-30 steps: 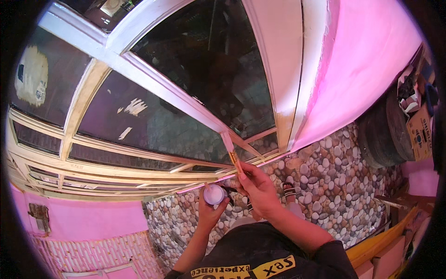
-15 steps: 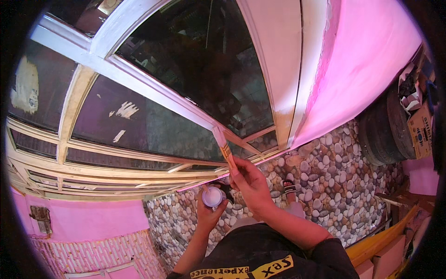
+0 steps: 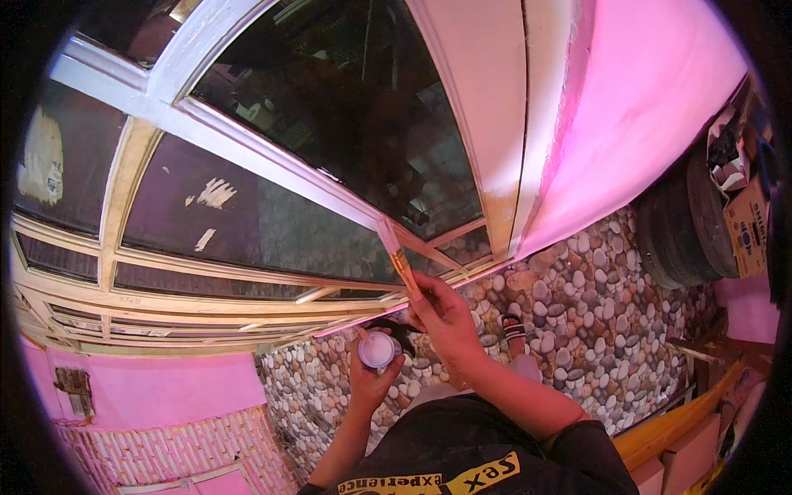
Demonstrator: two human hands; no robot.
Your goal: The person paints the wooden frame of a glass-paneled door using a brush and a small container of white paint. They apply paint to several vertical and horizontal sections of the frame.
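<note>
My right hand (image 3: 446, 320) is closed around the handle of a paintbrush (image 3: 402, 266). The brush's pale bristles touch a wooden window frame (image 3: 330, 194) at the junction of its bars. Along its upper bars the frame is white; its lower bars look yellowish and bare. In my left hand (image 3: 370, 383), lower and to the left, is a small cup of white paint (image 3: 377, 350), with fingers wrapped round its side. Dark glass panes (image 3: 346, 107) fill the frame, and a lower pane (image 3: 256, 206) carries white smears.
A pink wall (image 3: 635, 107) rises at the right. Dark tyres (image 3: 685, 227) and a cardboard box (image 3: 747, 227) stand beside it. The floor (image 3: 569, 330) has a pebble pattern. Yellow boards (image 3: 685, 421) lean at the lower right.
The view has shifted slightly, so the window frame sits a little further left. My right hand still holds the brush at the same junction; my left hand keeps the cup in place.
</note>
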